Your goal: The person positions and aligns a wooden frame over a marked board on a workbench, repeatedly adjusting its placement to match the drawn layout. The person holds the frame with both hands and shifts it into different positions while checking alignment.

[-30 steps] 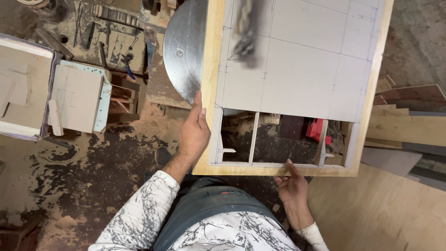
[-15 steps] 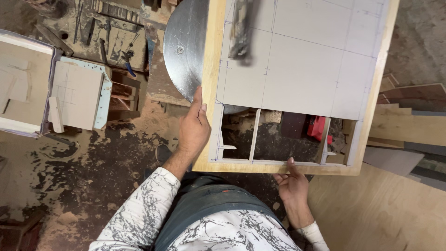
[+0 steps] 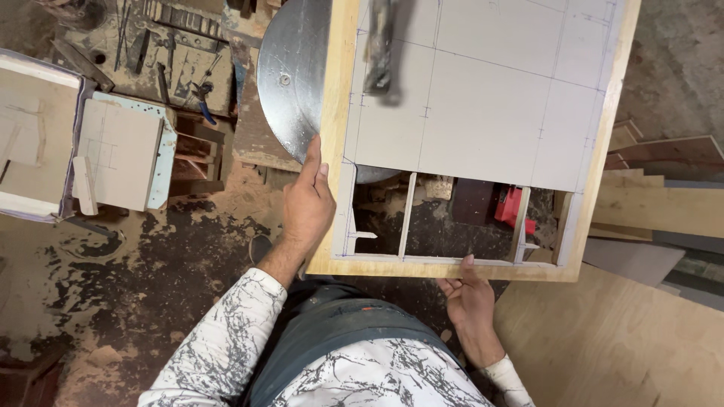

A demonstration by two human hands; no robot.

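Left hand [image 3: 305, 203] is wrapped on the left edge of the wooden frame [image 3: 335, 113], thumb up along the wood. Right hand [image 3: 469, 298] grips the near bottom edge, thumb on top, fingers under. So both hands are clamped on it. The frame carries a pale panel [image 3: 483, 90] with pencil lines, and the near strip is cut into open slots with 2 thin bars. A blurry tool [image 3: 379, 45] lies on the panel. A round metal disc [image 3: 290, 75] pokes out beneath the left side, sawdust floor [image 3: 136, 301] below.
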